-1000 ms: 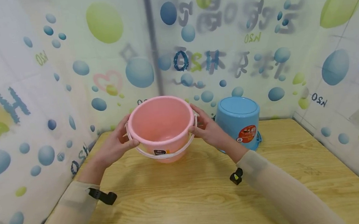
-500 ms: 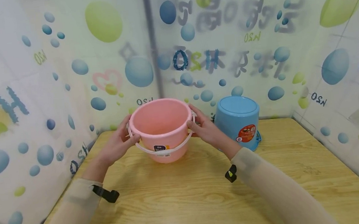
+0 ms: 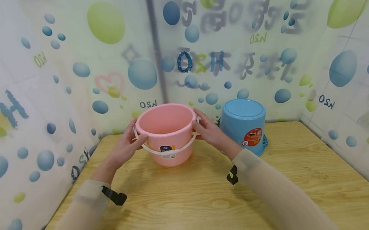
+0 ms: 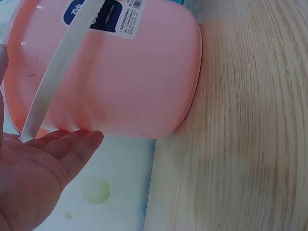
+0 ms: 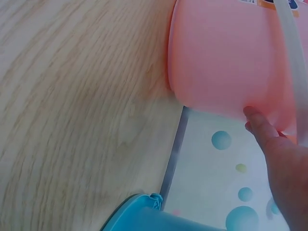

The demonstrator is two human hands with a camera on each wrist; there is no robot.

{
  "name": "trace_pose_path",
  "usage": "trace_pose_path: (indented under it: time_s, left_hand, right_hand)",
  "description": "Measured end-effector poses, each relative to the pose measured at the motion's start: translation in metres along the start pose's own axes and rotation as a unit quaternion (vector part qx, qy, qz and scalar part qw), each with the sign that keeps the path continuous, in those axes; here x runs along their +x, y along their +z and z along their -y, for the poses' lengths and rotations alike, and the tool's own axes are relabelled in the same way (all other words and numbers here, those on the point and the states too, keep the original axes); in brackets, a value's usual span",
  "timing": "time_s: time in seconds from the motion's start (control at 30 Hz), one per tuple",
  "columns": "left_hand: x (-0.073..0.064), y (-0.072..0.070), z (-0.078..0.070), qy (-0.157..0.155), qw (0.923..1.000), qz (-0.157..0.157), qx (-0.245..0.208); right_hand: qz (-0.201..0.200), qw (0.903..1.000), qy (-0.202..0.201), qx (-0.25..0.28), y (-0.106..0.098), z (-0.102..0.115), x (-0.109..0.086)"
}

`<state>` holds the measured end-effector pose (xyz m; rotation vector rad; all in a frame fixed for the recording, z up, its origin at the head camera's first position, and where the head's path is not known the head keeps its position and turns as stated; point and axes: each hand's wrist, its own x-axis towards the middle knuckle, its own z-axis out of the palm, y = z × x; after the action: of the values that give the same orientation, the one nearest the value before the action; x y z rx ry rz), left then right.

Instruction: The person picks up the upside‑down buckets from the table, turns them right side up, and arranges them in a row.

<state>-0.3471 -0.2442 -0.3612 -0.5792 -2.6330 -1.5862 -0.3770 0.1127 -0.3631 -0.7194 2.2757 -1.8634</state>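
Observation:
A pink bucket (image 3: 168,142) stands upright near the back of the wooden table, its mouth facing up and its base right at the tabletop. Its white handle (image 3: 171,152) hangs across the front, below a dark label (image 3: 166,148). My left hand (image 3: 126,146) holds the bucket's left side at the rim, thumb toward the front and fingers along the wall. On the opposite side, my right hand (image 3: 208,129) grips in the same way, thumb at the rim. In the right wrist view, fingertips (image 5: 249,111) press against the pink wall.
An upside-down blue bucket (image 3: 244,124) with a red sticker stands just right of my right hand. The wooden tabletop (image 3: 186,203) stretches toward me. Patterned curtain walls (image 3: 139,30) enclose the table at the back and both sides.
The pink bucket has come down slightly and tipped from leaning toward me to upright, so more of its front shows. Both hands have kept hold of it. The blue bucket stays put.

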Motion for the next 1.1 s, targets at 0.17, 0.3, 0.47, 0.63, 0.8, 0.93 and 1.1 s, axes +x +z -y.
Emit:
trace_pose_path:
  time_s: [0.17,0.3,0.47,0.63,0.8,0.93,1.1]
  left_hand:
    - [0.007,0.001,0.0,-0.003,0.9999,-0.001,-0.01]
    - [0.012,-0.001,0.003,-0.013,0.9995,0.007,-0.028]
    - [0.017,-0.003,0.005,-0.039,0.9983,0.011,-0.042]
    - [0.022,-0.003,0.006,-0.049,0.9977,0.007,-0.046]
    - [0.025,-0.003,0.005,-0.052,0.9976,0.005,-0.046]
    - [0.025,-0.002,0.004,-0.052,0.9979,-0.002,-0.039]
    - [0.026,-0.002,0.003,-0.053,0.9979,-0.009,-0.036]
  right_hand:
    - [-0.01,0.9999,0.002,0.001,-0.001,-0.006,0.006]
    - [-0.018,0.9998,0.006,-0.005,-0.001,-0.006,0.01]
    - [-0.029,0.9993,0.019,-0.016,0.0,-0.005,0.014]
    - [-0.033,0.999,0.022,-0.019,0.0,-0.005,0.016]
    - [-0.039,0.9987,0.02,-0.024,0.0,-0.005,0.018]
    - [-0.047,0.9984,0.018,-0.025,-0.001,-0.006,0.021]
    - [-0.056,0.9978,0.016,-0.032,-0.001,-0.007,0.024]
